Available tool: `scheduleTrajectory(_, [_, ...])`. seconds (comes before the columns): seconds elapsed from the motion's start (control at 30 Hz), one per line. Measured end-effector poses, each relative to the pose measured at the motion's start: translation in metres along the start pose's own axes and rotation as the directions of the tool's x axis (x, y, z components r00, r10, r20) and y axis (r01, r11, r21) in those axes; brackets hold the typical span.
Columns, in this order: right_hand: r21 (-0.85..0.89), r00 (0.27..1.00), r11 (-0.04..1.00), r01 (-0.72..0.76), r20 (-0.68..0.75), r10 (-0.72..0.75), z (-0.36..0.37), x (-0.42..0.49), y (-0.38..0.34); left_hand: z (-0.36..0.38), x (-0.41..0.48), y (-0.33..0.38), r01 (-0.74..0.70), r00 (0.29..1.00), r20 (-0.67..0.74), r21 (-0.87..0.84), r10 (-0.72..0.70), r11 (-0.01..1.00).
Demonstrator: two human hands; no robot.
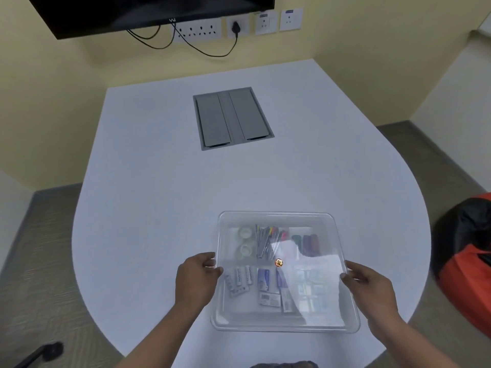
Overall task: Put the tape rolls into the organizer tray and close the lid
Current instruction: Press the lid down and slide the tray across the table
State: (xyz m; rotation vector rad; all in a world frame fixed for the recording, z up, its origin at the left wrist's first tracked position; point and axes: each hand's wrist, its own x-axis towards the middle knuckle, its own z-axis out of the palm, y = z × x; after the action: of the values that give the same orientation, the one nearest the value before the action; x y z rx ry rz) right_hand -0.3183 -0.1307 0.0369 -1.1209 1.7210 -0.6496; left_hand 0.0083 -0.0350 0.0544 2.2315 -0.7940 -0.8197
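A clear plastic lid lies over the organizer tray near the table's front edge. Through the lid I see two clear tape rolls in the tray's back left compartment, one behind the other. Pens, markers, batteries and small packets fill the other compartments. My left hand grips the lid's left edge. My right hand grips its right edge. A small orange sticker sits on the lid's middle.
The white rounded table has a grey cable hatch set into its far middle. A red and black bag sits on the floor at the right. A screen and wall sockets hang on the far wall.
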Motion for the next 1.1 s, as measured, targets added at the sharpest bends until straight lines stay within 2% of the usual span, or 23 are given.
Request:
scheduleTrajectory(0.2, [-0.110, 1.000, 0.994, -0.019, -0.026, 0.016, 0.012, 0.010, 0.013, 0.016, 0.009, -0.014, -0.011, 0.999, 0.036, 0.069, 0.009, 0.998])
scheduleTrajectory(0.43, [-0.147, 0.998, 0.989, -0.026, -0.058, 0.017, 0.025, 0.010, 0.020, 0.029, 0.014, -0.021, -0.051, 0.999, -0.002, 0.144, 0.052, 0.988])
scheduleTrajectory(0.67, [-0.174, 0.999, 0.985, -0.009, -0.046, 0.001, 0.027, 0.018, 0.010, 0.038, 0.025, -0.024, -0.011, 1.000, -0.007, 0.068, 0.011, 0.998])
scheduleTrajectory(0.83, [-0.160, 0.996, 0.984, -0.080, 0.016, 0.083, 0.031, 0.029, 0.007, 0.036, 0.033, -0.033, 0.180, 0.982, 0.073, -0.110, -0.173, 0.978])
scheduleTrajectory(1.1, [-0.141, 0.945, 0.970, -0.197, 0.237, 0.226, 0.029, 0.033, 0.016, 0.013, 0.039, -0.057, 0.310, 0.942, 0.208, -0.243, -0.263, 0.919])
